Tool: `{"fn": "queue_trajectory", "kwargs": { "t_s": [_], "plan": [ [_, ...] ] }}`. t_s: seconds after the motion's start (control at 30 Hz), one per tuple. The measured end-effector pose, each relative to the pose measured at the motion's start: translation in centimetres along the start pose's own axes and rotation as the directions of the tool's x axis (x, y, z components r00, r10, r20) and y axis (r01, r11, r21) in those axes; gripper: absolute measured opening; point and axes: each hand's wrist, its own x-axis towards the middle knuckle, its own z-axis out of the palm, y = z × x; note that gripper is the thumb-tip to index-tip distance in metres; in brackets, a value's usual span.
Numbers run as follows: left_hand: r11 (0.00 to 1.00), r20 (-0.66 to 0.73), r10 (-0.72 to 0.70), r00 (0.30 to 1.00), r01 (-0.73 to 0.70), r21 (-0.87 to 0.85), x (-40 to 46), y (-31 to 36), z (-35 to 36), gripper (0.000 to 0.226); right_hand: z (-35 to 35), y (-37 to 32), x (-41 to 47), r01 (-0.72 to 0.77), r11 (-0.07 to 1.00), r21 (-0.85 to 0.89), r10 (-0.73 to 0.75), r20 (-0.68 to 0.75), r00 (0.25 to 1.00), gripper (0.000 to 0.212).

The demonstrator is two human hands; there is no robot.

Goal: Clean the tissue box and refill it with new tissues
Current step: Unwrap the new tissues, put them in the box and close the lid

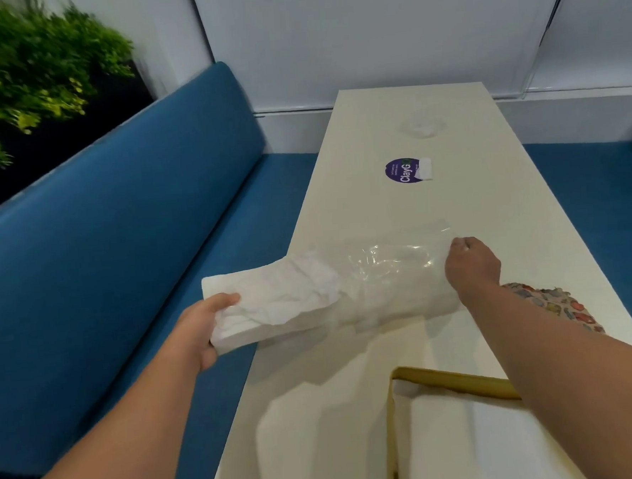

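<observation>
Leftmost, left hand (205, 325) gripping the near end of the tissue stack (270, 297), thumb curled over the top sheet, held out past the table (372, 402) edge. Just right of that hand, clear plastic wrap (394, 268) sheathing the stack's far end. Farther right, right hand (473, 263) pinching the wrap's loose end, fingers bunched, though blurred. Below the right forearm, open tissue box (445, 385) on the table. Beyond that hand, purple sticker (404, 171); behind its wrist, patterned cloth (555, 306), perhaps.
</observation>
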Motion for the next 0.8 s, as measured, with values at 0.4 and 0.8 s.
{"fn": "queue_trajectory", "kwargs": {
  "t_s": [0.4, 0.8],
  "plan": [
    [0.988, -0.065, 0.153, 0.986, -0.150, 0.044, -8.9, 6.2, 2.0, 0.028, -2.2, -2.2, -5.4, 0.164, 0.958, 0.233, -0.144, -0.102, 0.984, 0.034],
    [0.989, 0.286, 0.138, 0.948, -0.149, 0.015, -19.4, 8.9, 15.9, 0.008, -7.4, 0.2, -10.4, -0.760, 0.387, 0.522, 0.008, 0.822, 0.569, 0.075]
  ]
}}
